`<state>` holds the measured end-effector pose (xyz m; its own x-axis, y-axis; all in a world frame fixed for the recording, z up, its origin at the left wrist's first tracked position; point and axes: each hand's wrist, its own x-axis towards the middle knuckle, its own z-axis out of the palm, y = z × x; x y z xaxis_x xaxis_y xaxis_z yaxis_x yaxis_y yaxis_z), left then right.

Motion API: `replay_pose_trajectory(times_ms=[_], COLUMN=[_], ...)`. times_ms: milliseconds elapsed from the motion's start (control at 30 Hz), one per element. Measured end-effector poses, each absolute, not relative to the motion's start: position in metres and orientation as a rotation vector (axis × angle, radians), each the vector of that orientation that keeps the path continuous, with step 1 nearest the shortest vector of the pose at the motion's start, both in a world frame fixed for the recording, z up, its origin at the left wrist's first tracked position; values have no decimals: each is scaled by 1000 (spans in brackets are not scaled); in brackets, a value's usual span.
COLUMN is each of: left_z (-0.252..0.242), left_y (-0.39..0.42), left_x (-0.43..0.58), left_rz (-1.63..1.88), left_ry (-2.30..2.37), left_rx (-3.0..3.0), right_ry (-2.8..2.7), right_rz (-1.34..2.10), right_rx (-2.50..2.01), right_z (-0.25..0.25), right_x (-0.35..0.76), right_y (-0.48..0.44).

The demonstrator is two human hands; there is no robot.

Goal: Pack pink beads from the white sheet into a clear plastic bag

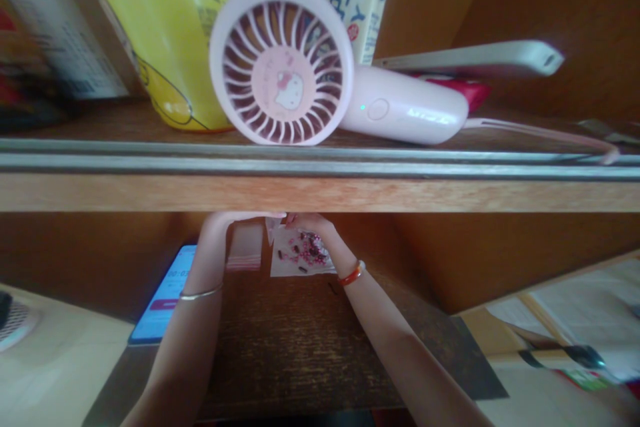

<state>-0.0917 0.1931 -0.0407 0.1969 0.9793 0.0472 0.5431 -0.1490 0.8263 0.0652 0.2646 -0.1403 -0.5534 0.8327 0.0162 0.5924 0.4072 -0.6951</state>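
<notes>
Left hand (235, 219) and right hand (310, 223) reach one seemingly beaded paper (285, 265).

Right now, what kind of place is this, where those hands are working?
It looks like a desk nook in someone's home, maybe a bedroom. A light wooden shelf runs above a dark wooden desktop, and a pink Hello Kitty handheld fan sits on it beside a yellow carton.

Warm, dim light is seen around the left hand (223, 223) and right hand (310, 225); the pink handheld fan (281, 60) is blurred, and the edges are stretched.
</notes>
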Motion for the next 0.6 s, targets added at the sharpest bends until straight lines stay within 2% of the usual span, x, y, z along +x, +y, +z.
replay_pose_trajectory(times_ms=[333,600], left_z=[-52,-69], left_y=[203,234], left_x=[-90,-88], left_rz=[693,553], left_ry=[1392,1252], left_rx=[1760,1749], right_ry=[-2210,-2178], right_rz=[704,667], right_rx=[-1338,-1351], right_z=[-96,-93], right_x=[93,99], right_y=[263,262])
